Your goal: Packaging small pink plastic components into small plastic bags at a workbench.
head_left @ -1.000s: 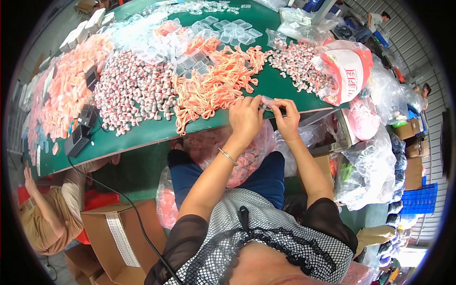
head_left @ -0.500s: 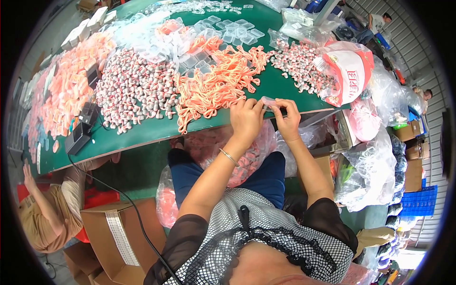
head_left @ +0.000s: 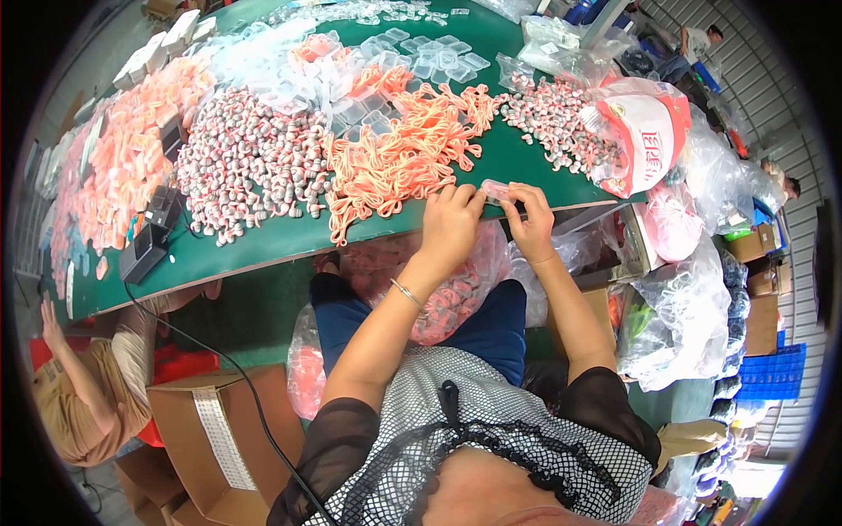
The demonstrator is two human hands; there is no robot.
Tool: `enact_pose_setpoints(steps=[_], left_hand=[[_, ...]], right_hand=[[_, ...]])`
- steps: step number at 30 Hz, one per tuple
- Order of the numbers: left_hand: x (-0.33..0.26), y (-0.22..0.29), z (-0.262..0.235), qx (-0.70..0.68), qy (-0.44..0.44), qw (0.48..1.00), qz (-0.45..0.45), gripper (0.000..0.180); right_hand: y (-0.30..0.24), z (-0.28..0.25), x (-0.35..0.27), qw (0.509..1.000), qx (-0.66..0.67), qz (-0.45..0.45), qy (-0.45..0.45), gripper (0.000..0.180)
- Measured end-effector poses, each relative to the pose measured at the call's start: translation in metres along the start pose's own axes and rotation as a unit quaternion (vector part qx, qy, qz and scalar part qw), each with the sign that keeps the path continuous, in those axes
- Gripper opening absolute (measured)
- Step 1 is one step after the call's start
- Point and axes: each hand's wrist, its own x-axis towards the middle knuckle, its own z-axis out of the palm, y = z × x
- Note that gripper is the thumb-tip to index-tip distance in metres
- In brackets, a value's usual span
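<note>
Over the table's near edge, my right hand (head_left: 532, 217) pinches a small clear plastic case (head_left: 495, 189) with something pinkish inside. My left hand (head_left: 451, 219), with a bangle on its wrist, has its fingers curled closed at the case's left end. Just beyond the left hand lies a heap of looped orange cords (head_left: 399, 162). Small pink-and-grey striped pieces form a large pile (head_left: 250, 162) to the left and a smaller pile (head_left: 557, 123) to the right. Empty clear cases (head_left: 443, 57) lie farther back.
The green table (head_left: 228, 267) carries orange pieces (head_left: 132, 149) and a black device (head_left: 145, 254) at left. A red-and-white bag (head_left: 645, 131) stands at the right end. Below are a bag of pinkish pieces (head_left: 443, 307) and an open carton (head_left: 224, 438). Another person (head_left: 88, 394) is at far left.
My left hand has shifted slightly left and its wrist has turned, so more of the clear case shows. The right hand has barely moved.
</note>
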Motion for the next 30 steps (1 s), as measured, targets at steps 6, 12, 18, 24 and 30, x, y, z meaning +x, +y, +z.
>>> enact_pose_setpoints(steps=[6,12,18,24,30], left_hand=[[0.001,-0.009,-0.007,-0.105,-0.013,0.994,-0.016,0.031],[0.018,-0.004,-0.006,-0.142,-0.010,0.988,-0.065,0.041],[0.017,-0.006,-0.004,-0.103,-0.066,0.991,-0.048,0.045],[0.011,-0.007,-0.012,-0.135,-0.048,0.989,0.018,0.042],[0.001,-0.008,-0.023,-0.167,-0.076,0.983,0.023,0.031]], right_hand=[[0.000,-0.003,0.000,0.999,-0.019,-0.024,-0.026,0.020],[0.002,-0.003,-0.003,0.998,-0.031,-0.045,-0.029,0.022],[-0.003,-0.003,-0.005,0.998,-0.013,-0.054,-0.036,0.026],[-0.008,-0.007,-0.014,0.997,-0.026,-0.069,-0.038,0.034],[-0.029,-0.019,-0.010,0.997,0.019,0.007,-0.075,0.033]])
